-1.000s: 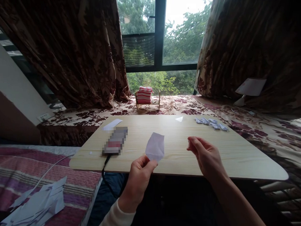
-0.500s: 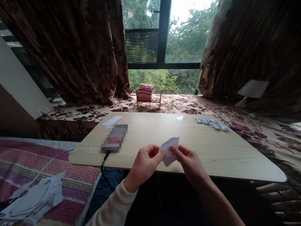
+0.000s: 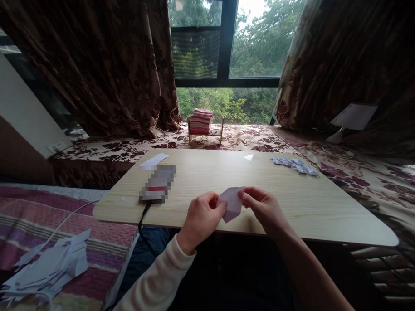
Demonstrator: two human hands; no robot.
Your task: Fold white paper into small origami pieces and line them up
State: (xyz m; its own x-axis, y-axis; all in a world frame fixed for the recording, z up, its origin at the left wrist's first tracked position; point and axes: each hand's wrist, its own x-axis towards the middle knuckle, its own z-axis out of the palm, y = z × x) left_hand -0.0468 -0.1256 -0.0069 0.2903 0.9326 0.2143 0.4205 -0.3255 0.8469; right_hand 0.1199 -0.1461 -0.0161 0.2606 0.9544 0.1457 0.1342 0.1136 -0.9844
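Above the front edge of the pale wooden table (image 3: 194, 174), a small piece of white paper (image 3: 232, 204) is held between both hands. My left hand (image 3: 202, 218) is closed on its left side, thumb across the face. My right hand (image 3: 263, 207) pinches its upper right corner between thumb and fingertips. The paper's right side looks folded over. Several small folded paper pieces (image 3: 292, 165) lie together at the table's far right. A small white paper triangle (image 3: 248, 157) lies near the back edge.
A pixelated device (image 3: 159, 184) with a black cable lies on the table's left, by a white paper strip (image 3: 155, 161). Paper scraps (image 3: 51, 265) are heaped on the striped bedspread (image 3: 105, 250). Behind the table stand a small rack with striped cloths (image 3: 201, 121) and a lamp (image 3: 354, 116).
My right thumb and fingers have shifted from the paper's face to its upper right corner. The right corner now looks folded, and the paper appears smaller. The view has tilted slightly down.
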